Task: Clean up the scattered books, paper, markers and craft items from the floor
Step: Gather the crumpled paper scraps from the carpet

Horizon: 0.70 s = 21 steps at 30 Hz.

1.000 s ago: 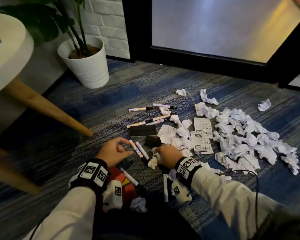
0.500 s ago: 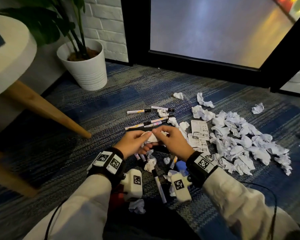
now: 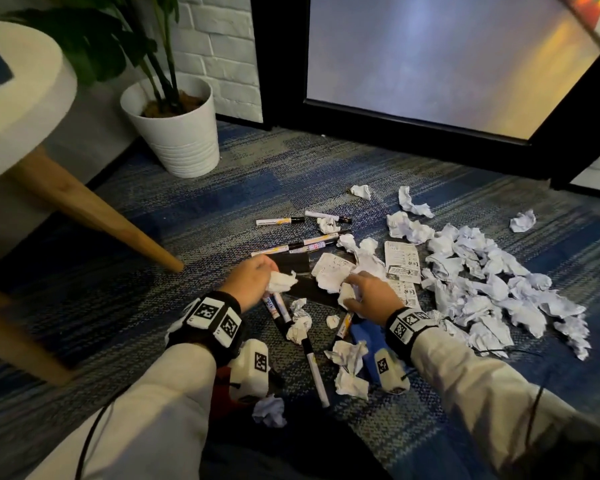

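White crumpled paper fills both hands. The left hand curls its fingers round a crumpled white paper ball, held just above the blue-grey striped carpet floor. The right hand grips a second white paper wad in its curled fingers, low over a creased sheet of printed white paper. Neither hand is free, so each seems to be gathering paper first.

The big heap of crumpled white paper scraps lies on the floor to the right of the right hand, near it and well apart from the left, so the right arm has the shorter reach there. Two white-barrelled markers with black caps lie side by side just beneath the left hand, their long axes running from it back toward the person. A grip across the barrels from the left looks the easier one. Small loose white paper wads sit between the two wrists, near either hand.
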Each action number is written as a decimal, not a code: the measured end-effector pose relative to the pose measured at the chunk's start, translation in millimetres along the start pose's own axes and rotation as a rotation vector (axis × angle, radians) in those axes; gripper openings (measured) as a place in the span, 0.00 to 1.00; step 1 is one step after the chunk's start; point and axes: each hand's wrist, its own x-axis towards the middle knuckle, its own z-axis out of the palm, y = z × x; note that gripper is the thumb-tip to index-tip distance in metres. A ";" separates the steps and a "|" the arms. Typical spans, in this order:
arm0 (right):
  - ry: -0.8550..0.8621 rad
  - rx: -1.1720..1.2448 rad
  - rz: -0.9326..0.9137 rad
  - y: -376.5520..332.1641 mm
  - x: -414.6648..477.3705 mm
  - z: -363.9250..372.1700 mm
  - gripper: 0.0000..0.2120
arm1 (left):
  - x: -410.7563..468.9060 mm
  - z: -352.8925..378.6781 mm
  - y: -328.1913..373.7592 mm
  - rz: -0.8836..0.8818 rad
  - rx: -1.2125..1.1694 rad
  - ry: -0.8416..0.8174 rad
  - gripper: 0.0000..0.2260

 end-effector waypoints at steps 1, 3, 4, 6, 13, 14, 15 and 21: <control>0.042 0.034 -0.014 2.9 -0.2 -0.2 0.20 | 4.7 3.2 0.5 -0.008 0.036 -0.013 0.12; 0.140 0.131 -0.040 6.5 -1.8 -3.9 0.13 | 13.1 5.9 0.9 -0.026 0.092 -0.034 0.14; 0.186 0.195 -0.025 6.3 -3.6 -7.3 0.09 | 16.4 6.3 -0.6 -0.045 0.101 -0.032 0.17; 0.257 0.354 0.049 9.2 -6.7 -13.6 0.09 | 23.3 8.3 -5.9 -0.109 0.113 -0.041 0.20; 0.394 0.547 0.244 36.1 -7.2 -37.7 0.16 | 47.8 43.1 -31.8 -0.323 0.166 -0.142 0.15; 0.409 0.527 0.255 39.1 -4.4 -38.9 0.17 | 51.1 48.3 -38.9 -0.332 0.211 -0.173 0.17; 0.420 0.508 0.257 41.5 -1.6 -39.5 0.15 | 50.8 52.5 -41.2 -0.336 0.268 -0.208 0.19; 0.314 0.276 0.174 48.2 14.6 -27.4 0.25 | 63.0 85.2 -53.8 -0.307 0.449 -0.264 0.31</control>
